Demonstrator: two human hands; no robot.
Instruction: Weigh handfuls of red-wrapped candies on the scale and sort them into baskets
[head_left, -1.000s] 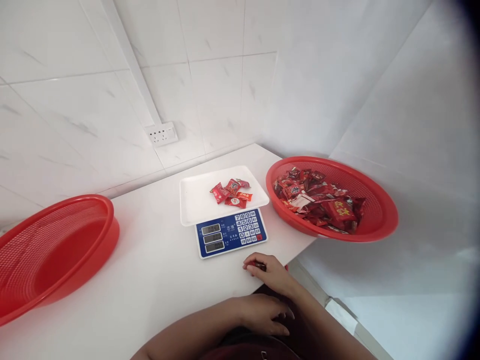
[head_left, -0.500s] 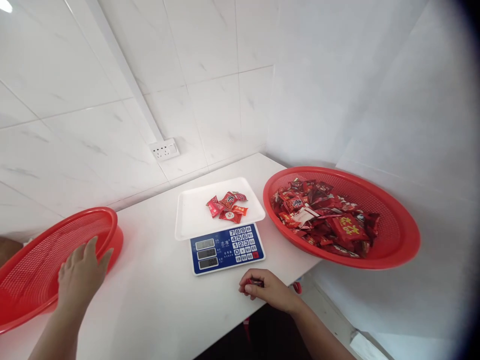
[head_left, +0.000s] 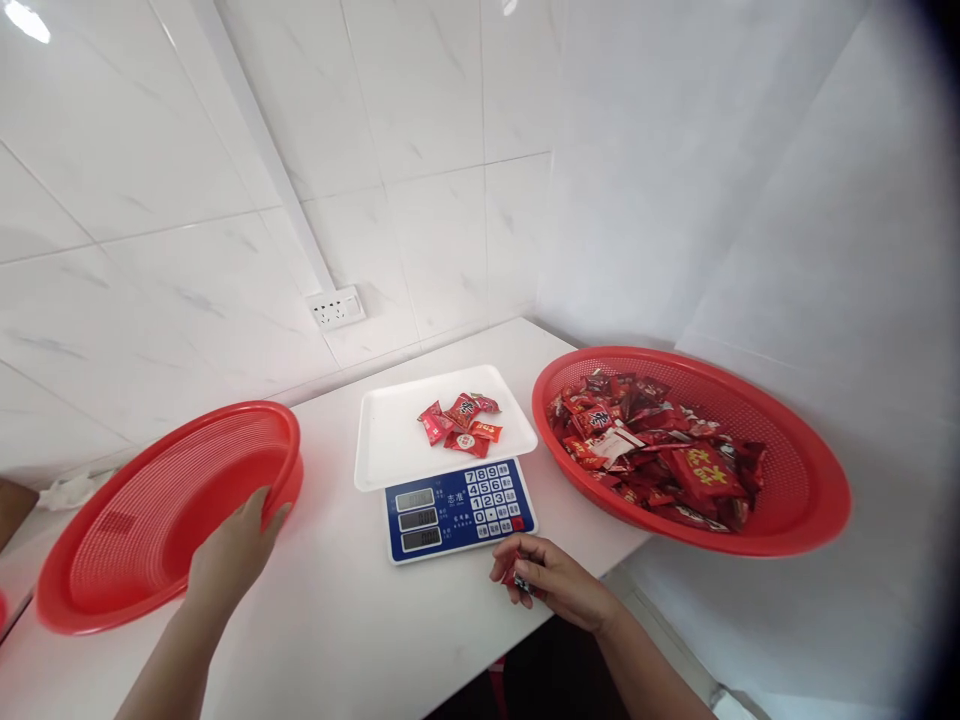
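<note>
My left hand grips the near right rim of an empty red mesh basket at the left of the white counter. My right hand rests on the counter's front edge, curled around a small red wrapped candy. Just beyond it stands a blue digital scale with a white tray; several red candy packets lie on that tray. To the right, a second red mesh basket holds a heap of red candies and overhangs the counter edge.
White tiled walls meet in a corner behind the scale, with a wall socket above the counter. The counter ends just right of my right hand. A crumpled white thing lies behind the left basket.
My left hand came up from my lap, reached the left basket and took its rim; the basket has shifted right, toward the scale. My right hand stayed near the scale, fingers curled.
</note>
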